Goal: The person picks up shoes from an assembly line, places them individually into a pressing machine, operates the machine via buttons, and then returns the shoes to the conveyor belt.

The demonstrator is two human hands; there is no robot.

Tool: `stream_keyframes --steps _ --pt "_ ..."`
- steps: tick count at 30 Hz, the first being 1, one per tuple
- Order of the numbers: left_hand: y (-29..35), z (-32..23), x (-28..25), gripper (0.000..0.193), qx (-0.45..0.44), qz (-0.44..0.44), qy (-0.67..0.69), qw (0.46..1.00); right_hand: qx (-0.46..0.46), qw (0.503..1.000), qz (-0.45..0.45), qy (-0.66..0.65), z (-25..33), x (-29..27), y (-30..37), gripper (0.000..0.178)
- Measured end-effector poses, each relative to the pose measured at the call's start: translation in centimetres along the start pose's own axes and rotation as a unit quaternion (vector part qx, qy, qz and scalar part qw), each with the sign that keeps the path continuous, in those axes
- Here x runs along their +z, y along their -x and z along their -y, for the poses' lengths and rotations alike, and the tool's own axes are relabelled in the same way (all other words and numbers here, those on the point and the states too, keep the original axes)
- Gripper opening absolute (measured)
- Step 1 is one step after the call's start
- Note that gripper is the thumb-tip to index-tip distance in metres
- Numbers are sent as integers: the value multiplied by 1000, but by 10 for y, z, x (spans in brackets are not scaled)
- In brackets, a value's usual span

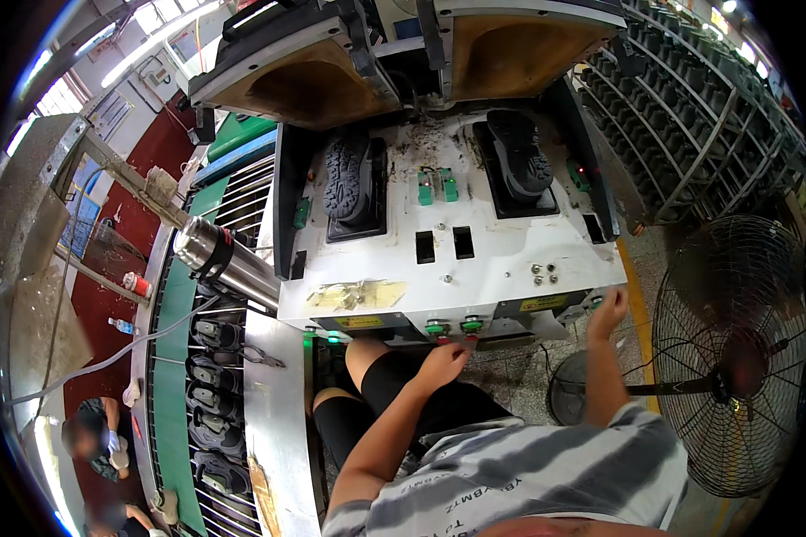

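Note:
My left hand [443, 365] is closed, with its fingers curled, just below the red and green buttons [471, 324] on the front of a white shoe-pressing machine [484, 259]. I cannot tell whether it touches one. My right hand [608, 313], also closed, is at the machine's right front corner, beside a green button [596, 302]. No object shows in either hand. On the machine, a left dark shoe [347, 176] and a right dark shoe [519, 154] rest sole up on black pads. Above them, two lids with brown hollowed linings [318, 85] stand raised.
A large black floor fan [734, 358] stands at right, before racks [690, 107] of dark shoe-shaped pieces. To the left, a roller conveyor carries several shoes [217, 430]. Pliers [263, 357] and a steel cylinder [219, 255] are near the machine. Two people [98, 438] are at lower left.

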State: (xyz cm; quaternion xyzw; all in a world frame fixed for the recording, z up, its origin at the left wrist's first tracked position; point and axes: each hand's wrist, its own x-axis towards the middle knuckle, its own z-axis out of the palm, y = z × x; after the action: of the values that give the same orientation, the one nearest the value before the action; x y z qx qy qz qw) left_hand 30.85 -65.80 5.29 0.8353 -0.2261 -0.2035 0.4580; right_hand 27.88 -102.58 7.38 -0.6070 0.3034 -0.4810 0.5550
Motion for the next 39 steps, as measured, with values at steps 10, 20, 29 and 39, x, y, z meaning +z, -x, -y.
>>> stream_keyframes --steps 10,20,29,39 --pt "-25 14 18 26 22 -76 57 995 417 873 103 -229 -25 -48 9 31" --pt "160 135 -94 21 -146 -421 202 872 -155 825 543 19 88 142 244 26" --pt "389 193 -117 17 -283 -706 128 637 -218 847 349 336 182 494 208 94" --pt "401 188 -111 16 -350 -678 -25 646 -200 739 406 498 77 634 151 114"
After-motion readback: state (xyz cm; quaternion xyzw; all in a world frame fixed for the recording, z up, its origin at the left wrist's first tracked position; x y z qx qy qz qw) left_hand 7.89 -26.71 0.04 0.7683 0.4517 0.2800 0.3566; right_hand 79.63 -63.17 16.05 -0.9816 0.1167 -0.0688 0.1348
